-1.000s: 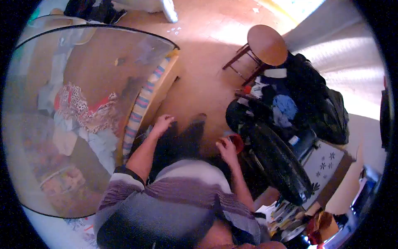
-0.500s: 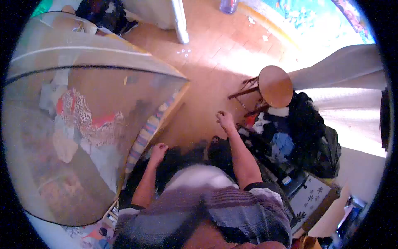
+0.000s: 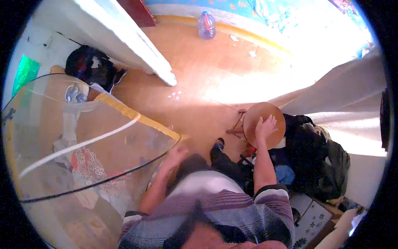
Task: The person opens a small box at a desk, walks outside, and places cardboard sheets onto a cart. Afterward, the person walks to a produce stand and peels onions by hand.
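Observation:
My right hand (image 3: 265,128) rests on the round wooden seat of a stool (image 3: 250,124), its fingers spread across the top. The stool's dark legs lean out to the left over the floor. My left hand (image 3: 178,152) is low in front of my body, beside the yellow-edged corner of a sheer mesh net tent (image 3: 112,145). Blur hides how its fingers are held, and I cannot tell whether it touches the net. Through the mesh, a red and leopard-patterned cloth (image 3: 89,162) shows.
A heap of dark clothes (image 3: 317,159) lies right of the stool, by a pale curtain (image 3: 331,91). A clear plastic jug (image 3: 206,27) stands near the far wall. A white door or panel edge (image 3: 145,54) juts in at upper left, near a black bag-like bundle (image 3: 89,66).
My right hand has come forward and right onto the stool seat. My left hand has shifted slightly right. The view has moved, and more of the far floor and the jug shows.

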The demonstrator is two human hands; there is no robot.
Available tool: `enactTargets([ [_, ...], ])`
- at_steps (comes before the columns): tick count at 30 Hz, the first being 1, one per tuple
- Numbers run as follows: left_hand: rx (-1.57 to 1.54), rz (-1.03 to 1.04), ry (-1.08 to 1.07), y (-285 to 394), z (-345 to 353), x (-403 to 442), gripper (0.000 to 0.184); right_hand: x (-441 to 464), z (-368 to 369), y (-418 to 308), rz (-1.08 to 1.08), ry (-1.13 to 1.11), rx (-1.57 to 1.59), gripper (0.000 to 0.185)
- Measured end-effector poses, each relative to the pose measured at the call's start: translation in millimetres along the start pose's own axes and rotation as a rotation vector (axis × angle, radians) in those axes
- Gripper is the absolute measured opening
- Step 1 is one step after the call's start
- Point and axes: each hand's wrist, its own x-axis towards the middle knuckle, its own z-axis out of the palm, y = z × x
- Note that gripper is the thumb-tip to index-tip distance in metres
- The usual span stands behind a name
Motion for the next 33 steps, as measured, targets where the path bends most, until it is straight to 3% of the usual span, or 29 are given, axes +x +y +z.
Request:
enactTargets([
  [1,0.053,0.045,0.039,22.9,-4.1,9.2,0.044,-0.4,-4.6,11.4,0.061,-0.094,-0.030,0.065],
  [3,-0.001,0.032,0.081,5.2,-12.8,56.1,0.041,7.7,-12.1,23.3,0.189,-0.255,-0.076,0.067],
  [6,-0.172,0.028,0.141,41.0,-20.6,108.0,0.031,-7.3,-4.0,40.9,0.082,-0.242,-0.173,0.071],
  [9,-0.167,0.023,0.189,94.6,-27.9,158.2,0.026,-11.2,17.4,54.3,0.100,-0.128,0.014,0.074],
  [12,-0.005,0.008,0.159,147.0,-40.9,221.6,0.027,7.8,-21.0,13.1,0.261,-0.327,-0.100,0.078],
  [16,-0.271,0.132,0.044,201.0,-50.2,315.4,0.028,25.3,-17.4,10.6,0.326,-0.424,-0.151,0.085],
  [20,-0.280,0.173,-0.059,278.4,-60.6,412.3,0.023,54.8,-11.9,-18.3,0.455,-0.464,-0.208,0.087],
  [21,-0.281,0.244,-0.091,284.7,-59.4,435.1,0.023,53.0,-14.4,-23.2,0.488,-0.424,-0.193,0.085],
  [26,-0.075,0.212,-0.153,408.8,-29.3,517.3,0.024,77.6,13.6,-22.5,0.670,-0.251,-0.053,0.077],
  [29,-0.077,0.376,-0.174,474.2,-3.3,578.9,0.025,64.2,46.4,5.3,0.464,-0.017,-0.141,0.058],
  [33,-0.105,0.524,-0.054,559.1,26.1,670.7,0.024,153.2,16.9,-32.4,0.580,-0.359,-0.017,0.050],
])
